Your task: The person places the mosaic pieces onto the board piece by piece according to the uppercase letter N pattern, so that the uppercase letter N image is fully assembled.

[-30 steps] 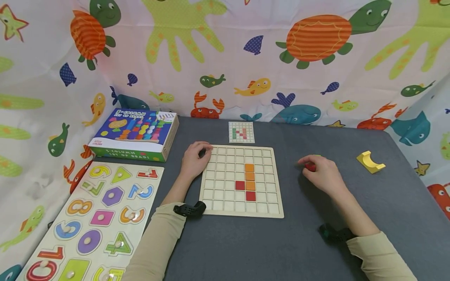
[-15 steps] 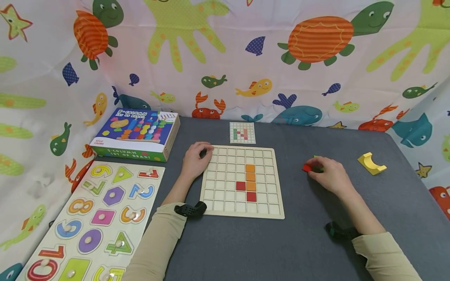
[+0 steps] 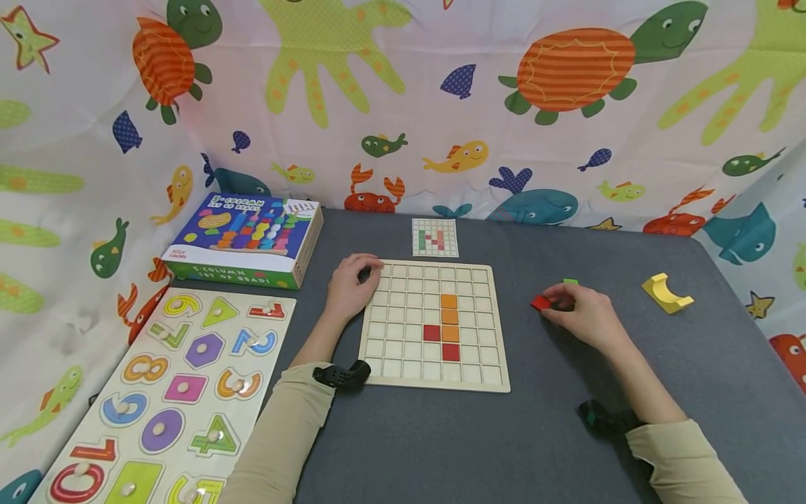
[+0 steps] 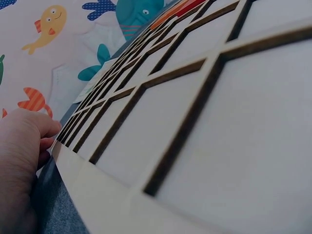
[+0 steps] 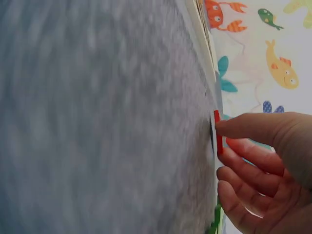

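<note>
My right hand [image 3: 581,313] pinches a red square tile [image 3: 539,302] between thumb and fingers, right of the wooden grid board [image 3: 434,387]. In the right wrist view the tile [image 5: 217,116] stands out edge-on, low over the cloth. A green tile [image 3: 569,281] lies partly hidden behind this hand. My left hand [image 3: 350,287] holds the board's upper left edge, its fingers curled at the rim, as the left wrist view also shows with the hand [image 4: 22,151]. Orange tiles [image 3: 450,317] and two red tiles [image 3: 450,352] sit in the board's squares.
A small pattern card [image 3: 434,238] lies behind the board. To the left are a bead-set box [image 3: 242,238] and a number-and-shape puzzle board [image 3: 164,392]. A yellow arched block [image 3: 667,294] lies at the far right. A printed cloth [image 3: 415,70] hangs behind.
My right hand moved slightly right, then back left, with the red tile now showing beyond the fingertips. The left hand stays at the board's edge.
</note>
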`<state>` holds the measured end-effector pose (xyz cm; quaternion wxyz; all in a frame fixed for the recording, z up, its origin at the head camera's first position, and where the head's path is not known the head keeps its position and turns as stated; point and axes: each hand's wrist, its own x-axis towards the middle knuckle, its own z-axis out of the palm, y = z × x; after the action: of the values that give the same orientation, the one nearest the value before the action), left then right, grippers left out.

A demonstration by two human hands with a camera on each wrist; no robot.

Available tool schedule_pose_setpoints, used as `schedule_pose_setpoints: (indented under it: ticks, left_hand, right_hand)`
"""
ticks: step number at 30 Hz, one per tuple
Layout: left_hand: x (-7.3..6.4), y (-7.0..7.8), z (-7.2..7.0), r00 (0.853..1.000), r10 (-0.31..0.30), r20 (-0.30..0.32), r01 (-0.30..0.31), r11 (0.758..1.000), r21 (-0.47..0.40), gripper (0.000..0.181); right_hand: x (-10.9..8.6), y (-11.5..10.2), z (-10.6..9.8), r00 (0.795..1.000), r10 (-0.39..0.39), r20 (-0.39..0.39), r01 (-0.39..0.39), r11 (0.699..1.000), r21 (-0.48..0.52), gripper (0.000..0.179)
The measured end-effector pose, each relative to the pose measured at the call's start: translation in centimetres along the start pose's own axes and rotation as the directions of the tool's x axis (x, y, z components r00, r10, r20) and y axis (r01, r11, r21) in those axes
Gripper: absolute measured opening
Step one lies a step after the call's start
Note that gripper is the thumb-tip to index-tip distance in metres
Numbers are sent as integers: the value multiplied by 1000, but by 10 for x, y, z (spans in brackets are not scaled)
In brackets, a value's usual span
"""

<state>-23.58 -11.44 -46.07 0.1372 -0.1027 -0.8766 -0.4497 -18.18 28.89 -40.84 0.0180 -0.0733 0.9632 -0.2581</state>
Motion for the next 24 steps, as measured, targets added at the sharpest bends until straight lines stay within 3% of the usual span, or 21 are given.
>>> schedule_pose_setpoints:
  ticks: [7,12,24]
  left_hand:
    - [0,-2,-1,1000,-6,-1,6,1000,-2,17]
    - [1,-4,0,1000,-1,-4,1,1000,1,17]
    - [1,-3,1,1000,-12,-1,12,1000,4,18]
  right_hand:
    - [1,-25,13,1000,-16,16,14,988,154,36]
    - [4,-51,30,996,-74,45,63,977,203,33]
    - [18,-111,66,956,-252,148,199,933,300,22]
